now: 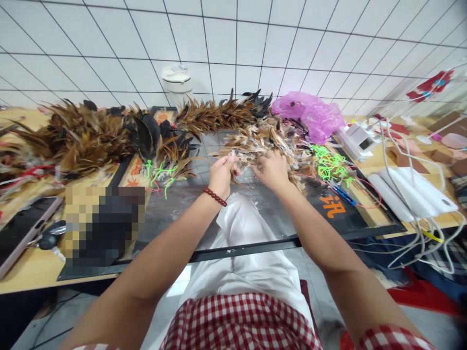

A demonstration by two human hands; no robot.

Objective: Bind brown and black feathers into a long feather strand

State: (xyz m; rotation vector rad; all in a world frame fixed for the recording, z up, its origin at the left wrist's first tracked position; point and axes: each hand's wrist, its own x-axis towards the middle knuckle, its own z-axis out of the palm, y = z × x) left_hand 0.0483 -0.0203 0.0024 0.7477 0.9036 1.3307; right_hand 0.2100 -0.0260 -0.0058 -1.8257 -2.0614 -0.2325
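Observation:
My left hand [222, 176], with a red bead bracelet on its wrist, is closed in a pinch on a few pale brown feathers at the near edge of a loose feather pile [268, 138]. My right hand [272, 170] is beside it, fingers curled into the same pile, gripping feathers. Both hands work over a dark mat [343, 221] on the wooden table. Bundled brown and black feathers [91, 138] lie to the left, and a long feather string [215, 114] runs along the back.
Neon green cords [330, 165] and a blue pen [343, 194] lie right of the pile. A pink plastic bag [310, 114], white charger, cables and white rolls [412, 192] fill the right side. A phone [22, 233] sits at the left; a white jar [177, 82] stands by the tiled wall.

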